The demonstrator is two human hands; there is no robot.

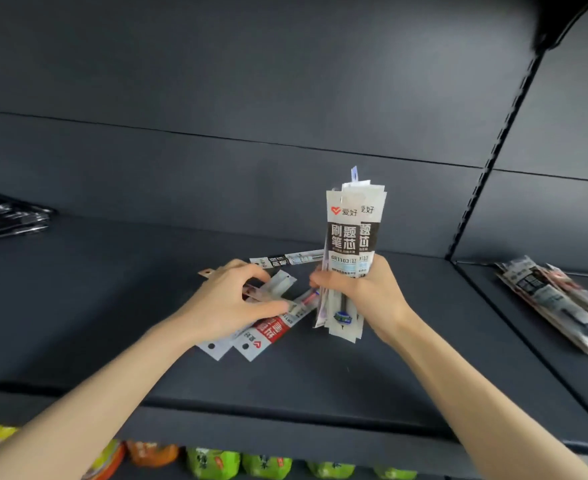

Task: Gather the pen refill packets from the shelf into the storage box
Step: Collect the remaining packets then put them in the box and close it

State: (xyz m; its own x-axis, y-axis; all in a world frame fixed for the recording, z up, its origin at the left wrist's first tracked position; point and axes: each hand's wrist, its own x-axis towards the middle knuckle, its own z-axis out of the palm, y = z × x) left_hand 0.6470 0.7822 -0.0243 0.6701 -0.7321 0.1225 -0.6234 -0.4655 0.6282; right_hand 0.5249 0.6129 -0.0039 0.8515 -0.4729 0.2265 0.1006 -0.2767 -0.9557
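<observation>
My right hand [358, 289] grips an upright bundle of white and black pen refill packets [349, 233] above the dark shelf [320, 368]. My left hand [230, 299] presses down on several loose refill packets [268, 332] lying on the shelf, with its thumb and fingers pinching them; one of these has a red label. Another packet [285, 260] lies flat just behind the hands. No storage box shows in this view.
A second pile of refill packets [559, 303] lies on the neighbouring shelf bay at the right. Black pens [5, 216] sit at the far left of the shelf. Snack bags, green and orange, [213, 462] fill the shelf below. A slotted upright [493, 150] divides the bays.
</observation>
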